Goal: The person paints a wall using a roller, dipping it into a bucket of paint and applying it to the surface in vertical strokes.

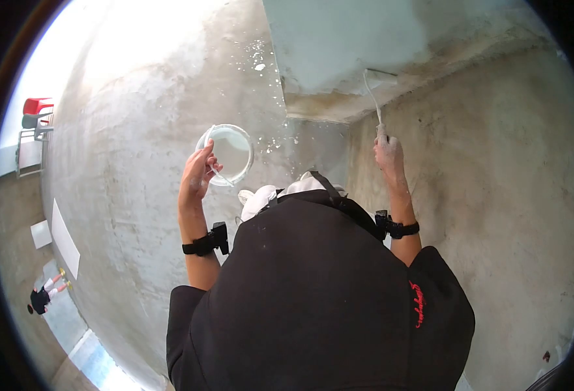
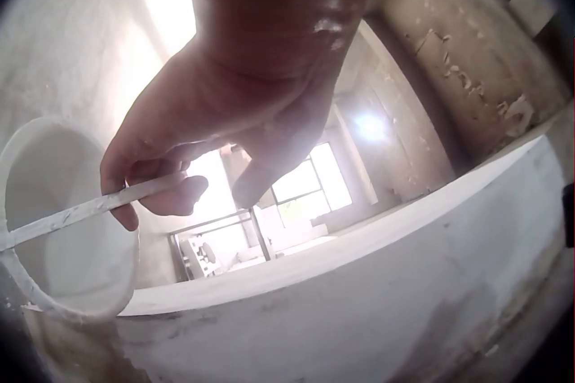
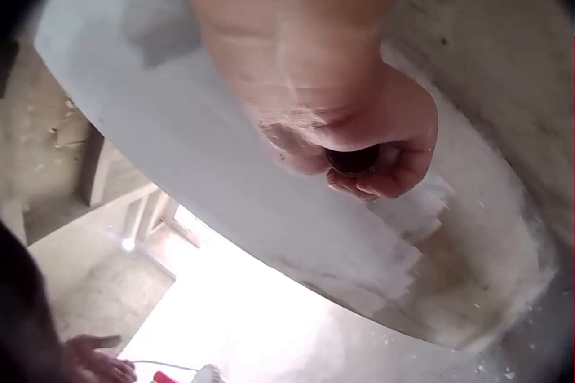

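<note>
In the head view the left hand [image 1: 199, 171] holds a white bucket [image 1: 250, 156] by its handle. The left wrist view shows fingers of that hand [image 2: 216, 123] curled round the pale handle strip [image 2: 67, 219], with the round bucket [image 2: 81, 266] hanging at the left. Out to the right, the right hand [image 1: 389, 155] grips a paint roller's handle [image 1: 381, 130]; its bent frame [image 1: 373, 98] leads to the roller head [image 1: 382, 78] against the pale painted surface [image 1: 339, 39]. From the right wrist, the right hand [image 3: 377, 140] is closed round the dark handle end [image 3: 352, 160]; the roller head is hidden.
White spatters [image 1: 259, 66] mark the grey floor beside the painted surface's edge. Red and grey chairs [image 1: 36, 114] stand far left. Below them are a white board [image 1: 65, 238] and another person [image 1: 42, 298]. A bare wall [image 1: 495, 169] rises on the right.
</note>
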`<state>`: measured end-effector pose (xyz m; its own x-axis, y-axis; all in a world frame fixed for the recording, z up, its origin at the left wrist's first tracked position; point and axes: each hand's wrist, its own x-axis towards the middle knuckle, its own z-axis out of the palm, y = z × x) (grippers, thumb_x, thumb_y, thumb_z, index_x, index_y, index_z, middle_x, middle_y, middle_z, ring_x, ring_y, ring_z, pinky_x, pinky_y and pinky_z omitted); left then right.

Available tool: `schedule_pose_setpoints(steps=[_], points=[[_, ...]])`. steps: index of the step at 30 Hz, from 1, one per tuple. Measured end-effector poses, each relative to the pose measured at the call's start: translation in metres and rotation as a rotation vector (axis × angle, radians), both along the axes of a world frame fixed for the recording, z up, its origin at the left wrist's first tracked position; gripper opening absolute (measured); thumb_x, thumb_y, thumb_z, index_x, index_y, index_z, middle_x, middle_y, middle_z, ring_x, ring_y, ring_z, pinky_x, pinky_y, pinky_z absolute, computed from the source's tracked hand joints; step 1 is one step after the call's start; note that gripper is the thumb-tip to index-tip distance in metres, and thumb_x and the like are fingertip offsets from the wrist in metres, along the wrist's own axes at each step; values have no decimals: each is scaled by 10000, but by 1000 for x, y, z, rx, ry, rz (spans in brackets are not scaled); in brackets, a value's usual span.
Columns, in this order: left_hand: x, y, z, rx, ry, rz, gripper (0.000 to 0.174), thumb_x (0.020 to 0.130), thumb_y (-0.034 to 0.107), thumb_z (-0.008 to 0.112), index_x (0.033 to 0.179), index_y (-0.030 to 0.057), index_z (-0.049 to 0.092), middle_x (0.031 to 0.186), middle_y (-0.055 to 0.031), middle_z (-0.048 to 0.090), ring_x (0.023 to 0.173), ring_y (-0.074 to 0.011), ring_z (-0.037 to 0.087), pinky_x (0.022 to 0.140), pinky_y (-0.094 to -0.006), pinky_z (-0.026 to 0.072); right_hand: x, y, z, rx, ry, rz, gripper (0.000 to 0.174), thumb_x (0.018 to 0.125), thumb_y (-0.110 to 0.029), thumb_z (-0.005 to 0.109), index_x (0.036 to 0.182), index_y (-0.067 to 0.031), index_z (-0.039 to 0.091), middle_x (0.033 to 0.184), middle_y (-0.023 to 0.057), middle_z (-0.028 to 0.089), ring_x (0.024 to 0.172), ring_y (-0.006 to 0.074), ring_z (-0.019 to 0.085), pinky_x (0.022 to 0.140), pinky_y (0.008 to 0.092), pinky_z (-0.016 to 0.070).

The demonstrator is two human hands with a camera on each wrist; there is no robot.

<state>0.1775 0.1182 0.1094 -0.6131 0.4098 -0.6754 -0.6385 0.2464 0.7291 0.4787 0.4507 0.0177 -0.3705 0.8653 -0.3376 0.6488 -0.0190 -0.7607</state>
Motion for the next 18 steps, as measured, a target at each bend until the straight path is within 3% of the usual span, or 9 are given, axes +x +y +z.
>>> schedule_pose_setpoints(steps=[3,6,8,9,11,12,14,18], points=[[0,4,2,-8,3,9,282,881,343,650,840,87,537,633,40,437,591,-93,469,697,-294,476,6,11,-4,146,52,93,559,931,-496,472,569,-72,511,470,-10,453,379,120,425,371,299,305],[3,3,5,-4,12,11,289,883,353,645,822,94,533,628,42,430,589,-89,458,677,-278,461,-2,36,-66,-68,-116,22,552,935,-495,464,574,-78,493,464,-16,434,360,122,397,360,294,283],[4,5,5,11,18,14,299,884,366,641,808,100,530,625,44,426,589,-83,451,659,-263,446,-1,60,-151,-106,-225,51,423,940,-408,486,768,-33,581,524,37,526,424,165,505,387,321,365],[5,6,6,-7,15,20,298,885,362,641,803,98,528,625,43,424,586,-85,450,656,-264,447,-5,66,-170,-107,-222,56,423,940,-408,486,768,-33,581,524,37,526,424,165,505,387,321,365],[5,5,9,-37,11,23,298,886,358,640,798,97,527,625,43,423,583,-88,450,654,-265,448,-10,65,-199,343,-538,499,362,928,-312,503,1089,6,566,668,130,627,598,238,630,488,377,476],[4,5,9,-36,8,17,298,888,354,639,797,94,525,624,41,422,582,-90,451,651,-267,450,-14,63,-207,337,-534,495,362,928,-312,503,1089,6,566,668,130,627,598,238,630,488,377,476],[4,7,8,-34,5,1,298,889,350,637,796,92,522,624,40,421,580,-93,452,648,-269,451,-15,62,-220,352,-649,523,529,882,-204,539,1348,-3,388,781,196,648,767,301,664,608,416,527],[1,6,7,-51,-4,-15,301,891,348,636,795,87,520,624,39,418,581,-93,454,648,-269,453,-27,45,-153,290,-608,420,509,878,-200,542,1337,-11,425,770,208,645,761,332,663,623,424,527]])
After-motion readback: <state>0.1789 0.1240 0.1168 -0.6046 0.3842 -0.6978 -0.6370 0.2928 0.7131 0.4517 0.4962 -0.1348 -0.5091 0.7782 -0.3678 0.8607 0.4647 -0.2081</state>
